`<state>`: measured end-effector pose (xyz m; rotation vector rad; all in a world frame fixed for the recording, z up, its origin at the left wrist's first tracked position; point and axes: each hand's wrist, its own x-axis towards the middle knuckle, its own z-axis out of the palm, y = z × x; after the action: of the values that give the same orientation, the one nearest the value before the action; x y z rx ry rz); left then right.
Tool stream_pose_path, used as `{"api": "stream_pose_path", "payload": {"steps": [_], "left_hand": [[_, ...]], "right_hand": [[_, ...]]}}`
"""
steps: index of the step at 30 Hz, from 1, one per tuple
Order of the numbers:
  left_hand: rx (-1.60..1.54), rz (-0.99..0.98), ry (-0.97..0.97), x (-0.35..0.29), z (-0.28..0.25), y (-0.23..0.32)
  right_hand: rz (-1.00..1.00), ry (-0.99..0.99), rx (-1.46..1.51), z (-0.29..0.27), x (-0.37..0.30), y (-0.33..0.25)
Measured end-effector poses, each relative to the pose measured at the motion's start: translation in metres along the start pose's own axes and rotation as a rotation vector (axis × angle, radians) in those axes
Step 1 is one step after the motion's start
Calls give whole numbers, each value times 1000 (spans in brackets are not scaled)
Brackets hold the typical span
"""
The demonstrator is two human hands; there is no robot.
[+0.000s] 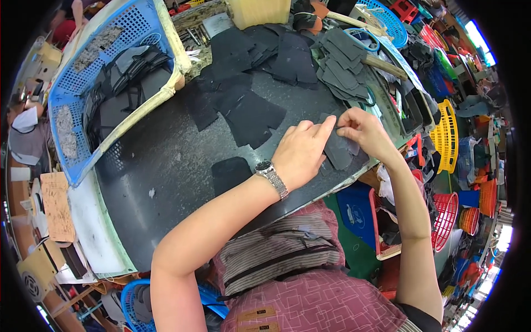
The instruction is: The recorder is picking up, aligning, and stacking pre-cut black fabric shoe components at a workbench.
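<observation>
My left hand (303,152), with a metal watch (267,170) on the wrist, is over the right part of the dark worktop. Its index finger stretches toward my right fingertips; the other fingers curl, hiding whatever is under them. My right hand (365,130) pinches thumb against index finger at the edge of a grey flat cut piece (339,150). That piece lies beside and partly below both hands, close to the worktop's near edge. Black cut pieces (251,118) spread beyond my left hand, and a single black piece (231,172) lies near my left forearm.
A blue plastic basket (65,91) holding dark pieces stands at the left. Grey pieces (340,65) are piled at the far right, beside a wooden handle (385,67). A yellow block (258,12) sits at the back. Yellow (446,135) and red baskets (446,221) stand off to the right.
</observation>
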<state>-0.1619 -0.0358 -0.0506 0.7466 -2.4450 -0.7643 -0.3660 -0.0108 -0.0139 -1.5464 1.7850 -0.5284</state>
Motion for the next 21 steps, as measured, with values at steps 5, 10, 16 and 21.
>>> {"api": "stream_pose_path", "payload": {"steps": [5,10,16,21], "left_hand": [[54,83,-21,-4,-1,-4],[-971,-427,-6,-10,-39,-21],[-756,-729,161,-113,-93,15],[-627,-860,280,-154,-100,13]], "right_hand": [[-299,410,392,-32,-21,-5],[-237,428,373,-16,-42,-44],[-55,-249,659,81,-35,-89],[-87,-338,445,116,-29,-113]]}}
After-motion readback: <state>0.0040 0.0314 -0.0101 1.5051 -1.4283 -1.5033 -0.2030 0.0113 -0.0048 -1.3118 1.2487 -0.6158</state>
